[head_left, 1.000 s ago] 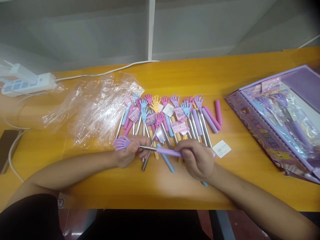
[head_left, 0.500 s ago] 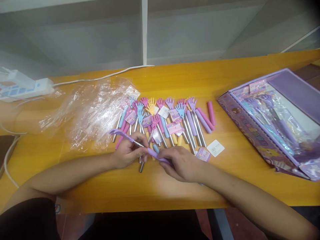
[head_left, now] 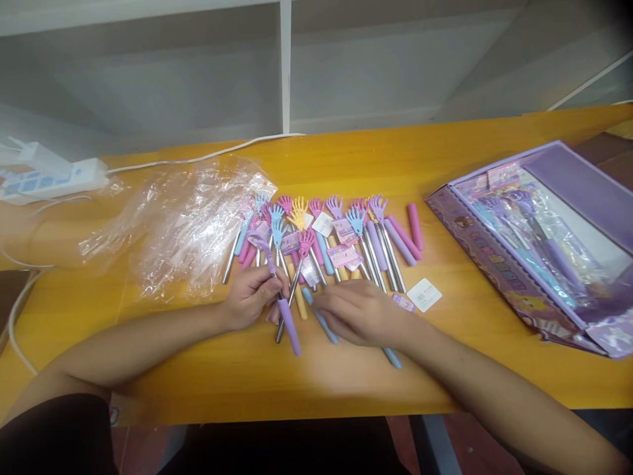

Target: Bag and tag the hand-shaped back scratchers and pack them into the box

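My left hand [head_left: 254, 295] is closed around the metal shaft of a purple back scratcher [head_left: 289, 326]. Its hand-shaped head points up and away, and a purple sleeve covers its lower end, which points toward me. My right hand [head_left: 359, 311] hovers by a light blue sleeve [head_left: 324, 322], its fingers bent and slightly blurred; whether they touch it I cannot tell. Beyond both hands lies a row of back scratchers with blue, pink, yellow and purple heads, including a pink one [head_left: 306, 243] and a blue one [head_left: 356, 221]. Loose coloured sleeves and printed tags are mixed among them.
Crumpled clear plastic bags [head_left: 182, 231] cover the left of the table [head_left: 198, 382]. At right stands an open purple box [head_left: 487, 264] with bagged back scratchers inside. A white card [head_left: 424, 295] lies near my right wrist. A power strip [head_left: 59, 178] with a white cable sits far left.
The purple back scratcher has swung from lying across between both hands to pointing its sleeved end toward me. My right hand has let go of its sleeve. The view has shifted slightly.
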The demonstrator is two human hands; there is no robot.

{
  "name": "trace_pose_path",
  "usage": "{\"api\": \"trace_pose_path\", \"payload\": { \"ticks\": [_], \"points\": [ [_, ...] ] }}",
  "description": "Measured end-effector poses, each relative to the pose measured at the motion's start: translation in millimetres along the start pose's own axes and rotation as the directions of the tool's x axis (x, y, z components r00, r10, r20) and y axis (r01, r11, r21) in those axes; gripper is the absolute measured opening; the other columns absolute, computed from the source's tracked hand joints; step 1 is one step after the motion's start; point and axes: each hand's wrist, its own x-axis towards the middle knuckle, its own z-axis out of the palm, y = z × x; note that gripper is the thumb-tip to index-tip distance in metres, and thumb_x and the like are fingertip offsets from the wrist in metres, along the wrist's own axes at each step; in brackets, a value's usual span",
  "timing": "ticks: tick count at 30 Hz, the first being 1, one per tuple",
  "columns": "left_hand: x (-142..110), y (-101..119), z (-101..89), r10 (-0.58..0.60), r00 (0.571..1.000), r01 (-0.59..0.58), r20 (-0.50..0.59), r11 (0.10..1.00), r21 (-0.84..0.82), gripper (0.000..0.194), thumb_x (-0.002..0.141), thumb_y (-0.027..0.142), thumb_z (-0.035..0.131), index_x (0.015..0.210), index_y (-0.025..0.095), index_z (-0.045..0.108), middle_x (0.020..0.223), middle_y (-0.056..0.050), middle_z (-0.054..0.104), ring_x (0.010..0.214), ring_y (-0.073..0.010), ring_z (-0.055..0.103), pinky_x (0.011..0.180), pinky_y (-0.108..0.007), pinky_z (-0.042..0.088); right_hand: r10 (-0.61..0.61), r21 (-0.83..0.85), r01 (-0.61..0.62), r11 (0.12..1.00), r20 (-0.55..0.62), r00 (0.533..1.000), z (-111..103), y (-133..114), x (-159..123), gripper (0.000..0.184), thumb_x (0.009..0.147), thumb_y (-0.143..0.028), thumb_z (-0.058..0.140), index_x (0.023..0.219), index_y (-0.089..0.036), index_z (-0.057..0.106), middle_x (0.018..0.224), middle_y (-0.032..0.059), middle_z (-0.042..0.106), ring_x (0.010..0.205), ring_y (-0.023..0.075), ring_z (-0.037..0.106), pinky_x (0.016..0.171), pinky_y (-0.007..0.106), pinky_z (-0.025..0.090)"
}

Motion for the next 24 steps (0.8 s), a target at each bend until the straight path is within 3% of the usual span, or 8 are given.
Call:
{"api": "trace_pose_path", "payload": {
  "ticks": [5,8,11,15,20,22,24],
  "points": [
    [-1.8,0.5,-2.5,-0.04,0.999,0.041,-0.013,0.996,0.085,0.042,0.106,0.052,0.063,0.086,0.015,0.061,0.061,0.002,0.061,0.04,-0.0079,0.058,0.038,-0.014,0.041,0.213,-0.073,-0.222,0.972,-0.114,0.97,-14.7,20.4,-3.9,0.017,0.1,-0.011,0.054,0.109,-0.022,0.064,0.082,0.0001,0.069,0.064,0.0145,0.062,0.061,0.029,0.046],
    [-2.3,0.8,-4.8,-0.028,0.999,0.031,-0.019,0.986,0.165,0.042,0.105,0.05,0.064,0.081,0.015,0.06,0.059,0.003,0.059,0.039,-0.0069,0.053,0.038,-0.015,0.038,0.306,-0.052,-0.317,0.947,-0.16,0.939,-19.9,28.9,-5.3,0.02,0.099,-0.009,0.052,0.108,-0.022,0.065,0.09,0.0025,0.075,0.071,0.016,0.069,0.066,0.029,0.051],
    [-2.2,0.8,-6.5,0.0,1.0,0.003,-0.011,0.968,0.253,0.043,0.105,0.048,0.064,0.077,0.016,0.059,0.058,0.002,0.06,0.041,-0.0068,0.051,0.04,-0.016,0.037,0.331,-0.059,-0.349,0.935,-0.207,0.921,-21.8,32.4,-6.0,0.021,0.1,-0.009,0.053,0.11,-0.022,0.067,0.093,0.0025,0.079,0.072,0.0163,0.072,0.067,0.029,0.053],
    [-1.3,-0.3,-7.5,0.036,0.999,-0.04,0.017,0.959,0.281,0.043,0.106,0.047,0.062,0.076,0.016,0.058,0.058,0.003,0.059,0.043,-0.007,0.05,0.042,-0.017,0.037,0.342,-0.117,-0.392,0.912,-0.307,0.888,-22.4,34.6,-7.3,0.018,0.102,-0.014,0.057,0.114,-0.023,0.067,0.072,-0.0027,0.071,0.055,0.0144,0.063,0.057,0.028,0.046],
    [-1.1,-1.0,-7.3,0.003,1.0,-0.006,0.01,0.957,0.291,0.042,0.106,0.047,0.062,0.077,0.017,0.058,0.061,0.002,0.058,0.045,-0.0081,0.053,0.043,-0.017,0.039,0.396,-0.073,-0.442,0.894,-0.332,0.856,-19.1,39.6,-9.5,0.017,0.104,-0.017,0.06,0.117,-0.024,0.067,0.07,-0.0037,0.069,0.056,0.014,0.061,0.059,0.027,0.047],
    [-0.9,0.4,-5.6,-0.023,0.999,0.015,0.024,0.959,0.283,0.04,0.106,0.047,0.063,0.079,0.016,0.059,0.061,0.003,0.059,0.043,-0.0075,0.053,0.041,-0.017,0.04,0.412,0.0,-0.433,0.901,-0.308,0.858,-17.9,39.3,-9.8,0.029,0.102,-0.015,0.061,0.129,-0.025,0.063,0.072,-0.0036,0.069,0.061,0.0152,0.063,0.061,0.028,0.049],
    [-0.3,3.7,-2.4,-0.046,0.998,0.035,0.035,0.965,0.261,0.039,0.105,0.047,0.064,0.083,0.016,0.061,0.063,0.002,0.061,0.043,-0.0077,0.056,0.04,-0.016,0.042,0.417,0.161,-0.388,0.908,-0.231,0.879,-18.3,35.1,-9.7,0.053,0.1,-0.015,0.062,0.15,-0.026,0.05,0.1,0.0028,0.075,0.065,0.0146,0.063,0.061,0.029,0.05]
  ]
}}
